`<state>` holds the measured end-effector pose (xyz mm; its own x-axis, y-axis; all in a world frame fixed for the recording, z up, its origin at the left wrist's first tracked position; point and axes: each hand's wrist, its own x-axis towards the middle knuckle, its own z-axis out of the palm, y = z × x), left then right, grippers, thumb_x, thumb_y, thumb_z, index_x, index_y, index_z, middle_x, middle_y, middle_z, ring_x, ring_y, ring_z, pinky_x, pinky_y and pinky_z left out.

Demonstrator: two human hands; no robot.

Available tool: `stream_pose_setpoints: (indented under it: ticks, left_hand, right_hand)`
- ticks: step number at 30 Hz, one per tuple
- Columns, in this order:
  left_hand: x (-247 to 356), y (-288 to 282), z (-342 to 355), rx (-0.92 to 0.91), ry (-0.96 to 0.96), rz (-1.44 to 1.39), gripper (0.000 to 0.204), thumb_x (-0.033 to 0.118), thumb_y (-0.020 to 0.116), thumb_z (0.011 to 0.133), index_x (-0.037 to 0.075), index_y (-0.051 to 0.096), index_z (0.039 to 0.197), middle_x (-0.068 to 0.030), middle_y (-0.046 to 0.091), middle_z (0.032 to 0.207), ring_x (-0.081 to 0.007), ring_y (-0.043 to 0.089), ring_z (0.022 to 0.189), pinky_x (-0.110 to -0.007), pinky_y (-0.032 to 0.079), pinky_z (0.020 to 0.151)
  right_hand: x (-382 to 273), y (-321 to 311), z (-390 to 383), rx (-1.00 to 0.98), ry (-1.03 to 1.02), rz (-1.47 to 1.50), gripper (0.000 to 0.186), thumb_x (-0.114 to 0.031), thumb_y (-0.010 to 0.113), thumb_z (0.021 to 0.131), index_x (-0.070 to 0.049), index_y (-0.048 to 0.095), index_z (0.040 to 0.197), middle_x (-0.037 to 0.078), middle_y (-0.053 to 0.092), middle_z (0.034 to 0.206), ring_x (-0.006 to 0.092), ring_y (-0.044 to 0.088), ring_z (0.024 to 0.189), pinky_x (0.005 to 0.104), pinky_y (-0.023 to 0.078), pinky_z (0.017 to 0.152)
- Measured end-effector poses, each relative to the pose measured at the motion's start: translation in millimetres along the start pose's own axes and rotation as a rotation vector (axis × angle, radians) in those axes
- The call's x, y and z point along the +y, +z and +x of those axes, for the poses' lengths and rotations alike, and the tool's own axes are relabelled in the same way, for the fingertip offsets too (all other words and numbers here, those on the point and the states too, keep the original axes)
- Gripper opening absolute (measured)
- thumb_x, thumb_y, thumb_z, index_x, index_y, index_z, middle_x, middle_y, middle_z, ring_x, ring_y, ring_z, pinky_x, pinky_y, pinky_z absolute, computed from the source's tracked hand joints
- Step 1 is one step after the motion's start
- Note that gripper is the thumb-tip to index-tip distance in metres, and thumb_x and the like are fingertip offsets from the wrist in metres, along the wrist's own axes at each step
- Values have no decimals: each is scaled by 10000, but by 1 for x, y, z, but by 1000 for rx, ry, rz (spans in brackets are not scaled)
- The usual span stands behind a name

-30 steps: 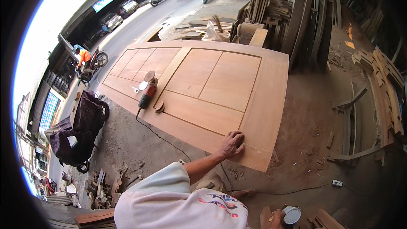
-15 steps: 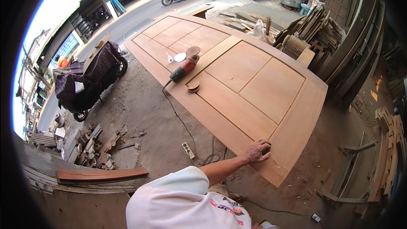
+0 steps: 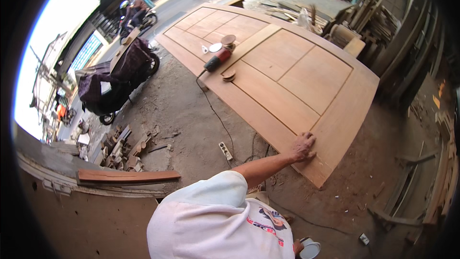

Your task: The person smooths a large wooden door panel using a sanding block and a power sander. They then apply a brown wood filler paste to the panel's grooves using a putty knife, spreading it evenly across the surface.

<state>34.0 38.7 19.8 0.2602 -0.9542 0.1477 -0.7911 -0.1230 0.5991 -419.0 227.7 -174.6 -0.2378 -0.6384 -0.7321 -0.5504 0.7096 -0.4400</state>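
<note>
Lying under the left hand [image 3: 302, 147]: wooden door [image 3: 298, 86]

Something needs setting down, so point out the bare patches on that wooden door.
On the door, the grooved panels between the grinder and the left hand are bare. So is most of the right-hand strip between groove and outer edge; the hand takes its near corner. It's crowded around the grinder, with a white disc and brown pieces.
</note>
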Motion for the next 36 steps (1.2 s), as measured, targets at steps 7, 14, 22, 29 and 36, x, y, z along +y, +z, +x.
stream_pose_setpoints:
  ticks: [7,14,22,29,36]
  left_hand:
    - [17,33,15,-274,-86,353,1180,691,812,757,5,345,1595,-387,227,1633,-524,232,1525,-555,279,1245]
    - [44,22,31,-464,-118,443,1152,669,777,834,58,247,1654,-339,148,1688,-453,142,1586,-524,208,1265]
    - [37,-1,23,-591,-209,448,1126,679,693,900,112,121,1686,-275,117,1717,-418,173,1583,-577,218,1259]
    - [53,5,30,-676,-233,443,1102,652,662,939,105,65,1686,-217,90,1732,-386,222,1567,-540,274,1260]
    - [45,20,37,-610,-275,358,1235,733,729,826,124,87,1687,-167,75,1748,-357,204,1583,-584,265,1252]
  right_hand:
    - [40,-59,37,-25,218,439,364,-337,531,1044,19,604,1066,108,626,713,213,608,539,382,490,485]
    - [143,-58,109,102,219,9,465,-335,523,1037,87,610,1212,312,669,1185,423,663,1133,489,535,944]
    - [207,-64,259,276,241,22,461,-273,493,1041,116,582,1272,362,632,1245,491,619,1185,536,490,1026]
    - [240,-66,377,477,625,155,392,-217,507,1002,123,578,1182,332,658,1194,451,661,1143,506,536,1001]
    - [344,-57,374,472,660,862,534,-381,635,1017,41,566,1337,144,698,1254,249,688,1073,357,553,846]
